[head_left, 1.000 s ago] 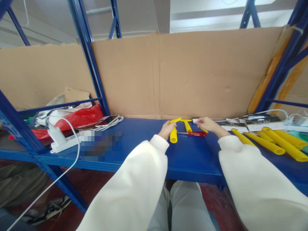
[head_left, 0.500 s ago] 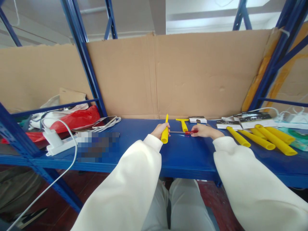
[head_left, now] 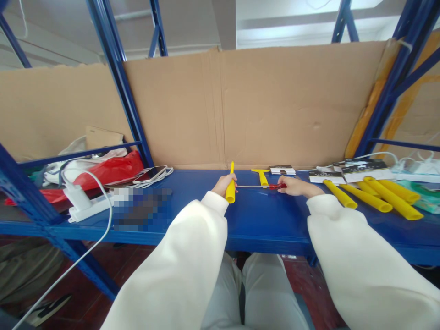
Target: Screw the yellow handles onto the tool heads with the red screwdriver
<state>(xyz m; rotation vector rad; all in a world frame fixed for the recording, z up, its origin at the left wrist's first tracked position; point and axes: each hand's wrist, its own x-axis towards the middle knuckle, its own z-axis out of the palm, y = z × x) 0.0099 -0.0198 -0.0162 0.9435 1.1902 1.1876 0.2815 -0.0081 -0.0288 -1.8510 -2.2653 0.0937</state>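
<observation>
We see the left hand [head_left: 222,184] wrapped around a yellow tube-handled piece [head_left: 230,195], whose hollow round end faces near and whose thin end points to the far side. To its right, the right hand [head_left: 288,186] grips a screwdriver [head_left: 273,186] by its red handle, most of which our view loses behind the fingers. The metal shaft lies level and runs left to the yellow piece; we cannot tell whether the tip touches it or stops just beside it. Both hands are above the middle of the blue shelf [head_left: 266,227].

Just beyond the shaft we find a yellow T-shaped piece [head_left: 262,176] with its crossbar to the far side, and to its right a small black-and-white packet [head_left: 282,170]. Farther right, we see a black-and-white card packet [head_left: 326,177] and a larger black-and-white stack [head_left: 367,170]; both bear pale marks on their black panels, too small for us to read. Near these lies a group of yellow tubes [head_left: 366,198], their round ends toward the near side.

On the far left we note a red bag [head_left: 115,169], a white power strip [head_left: 90,208] with a plug in it, and a pixelated patch [head_left: 140,208] whose contents we cannot make out.
</observation>
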